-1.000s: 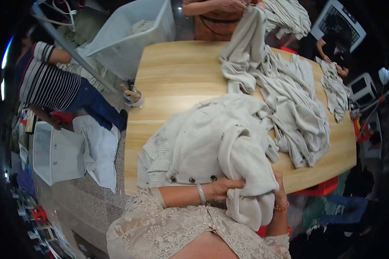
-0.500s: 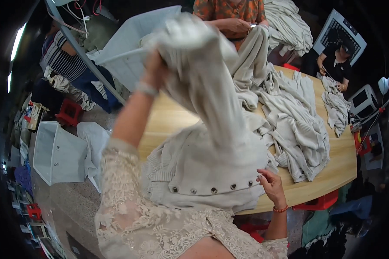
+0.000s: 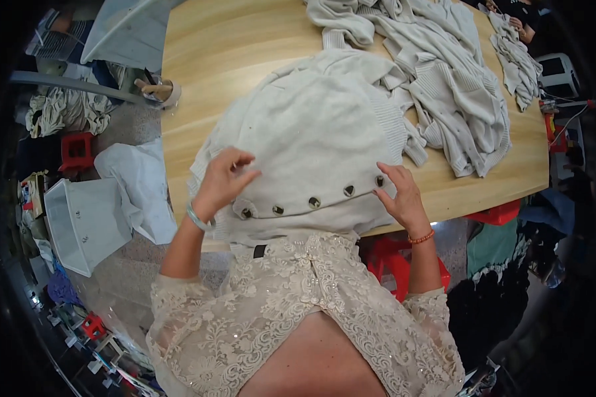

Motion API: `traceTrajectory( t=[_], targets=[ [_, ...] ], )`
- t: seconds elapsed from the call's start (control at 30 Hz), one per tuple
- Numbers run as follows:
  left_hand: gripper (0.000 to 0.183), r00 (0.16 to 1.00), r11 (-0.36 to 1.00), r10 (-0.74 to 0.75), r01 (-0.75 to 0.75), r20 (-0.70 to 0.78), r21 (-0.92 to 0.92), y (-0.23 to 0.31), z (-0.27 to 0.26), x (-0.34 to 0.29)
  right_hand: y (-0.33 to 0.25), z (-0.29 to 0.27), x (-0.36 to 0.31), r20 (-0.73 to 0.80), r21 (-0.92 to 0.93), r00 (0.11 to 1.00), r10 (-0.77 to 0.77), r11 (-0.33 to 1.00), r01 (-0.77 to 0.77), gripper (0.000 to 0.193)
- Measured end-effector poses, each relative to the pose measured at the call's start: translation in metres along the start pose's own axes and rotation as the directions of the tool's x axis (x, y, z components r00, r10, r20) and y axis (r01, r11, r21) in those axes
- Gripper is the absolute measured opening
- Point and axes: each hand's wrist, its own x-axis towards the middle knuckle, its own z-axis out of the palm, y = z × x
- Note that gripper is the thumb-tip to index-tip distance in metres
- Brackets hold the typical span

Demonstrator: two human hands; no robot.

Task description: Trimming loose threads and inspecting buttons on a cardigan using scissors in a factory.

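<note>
A pale wood table (image 3: pixel 208 40) spans the view, and on its near part, right in front of the person, a beige knit garment (image 3: pixel 304 139) lies spread out with its row of dark round buttons toward the body. It looks soft, limp and light for its bulk, likely to stretch and crumple rather than slip or break; the ribbed band and the buttoned edge seem the steadiest places to take hold. More knit garments (image 3: pixel 444 92) heap loosely at the right. Of the containers, a large translucent bin (image 3: pixel 122 30) is cut off at upper left, its contents out of sight; a smaller white bin (image 3: pixel 102 218) stands on the floor, white cloth (image 3: pixel 142 188) beside it, whatever it holds unclear. The left hand (image 3: pixel 224 182) and right hand (image 3: pixel 404 202) hover near opposite ends of the button row, thumbs and fingers parted, grasping nothing; whether any fingertip brushes the knit cannot be told. At the table's left edge, a clear cup (image 3: pixel 173 98) holds wooden-looking sticks (image 3: pixel 153 88). Smallest are the five buttons (image 3: pixel 314 202).
</note>
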Motion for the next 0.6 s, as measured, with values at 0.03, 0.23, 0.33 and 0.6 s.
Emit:
traceTrajectory(
  t=[0.03,0.23,0.33,0.6],
  targets=[
    [0.029,0.998,1.000,-0.013,0.013,0.064,0.000,-0.002,0.010,-0.028,-0.001,0.005,-0.004,0.016,-0.003,1.000,0.016,1.000,-0.016,0.054],
    [0.051,0.976,0.806,0.214,-0.199,0.039,0.557,-0.035,0.053,-0.109,0.019,0.030,-0.004,0.016,-0.269,0.995,-0.098,0.958,0.098,0.056],
    [0.049,0.960,0.802,0.279,-0.254,0.037,0.541,-0.042,0.051,-0.105,0.032,0.031,0.001,-0.036,-0.301,0.977,-0.210,0.934,0.190,0.050],
    [0.036,0.914,0.797,0.406,-0.350,-0.007,0.491,-0.043,0.020,-0.079,0.038,0.013,0.029,-0.090,-0.354,0.984,-0.151,0.929,0.110,0.036]
  ],
)
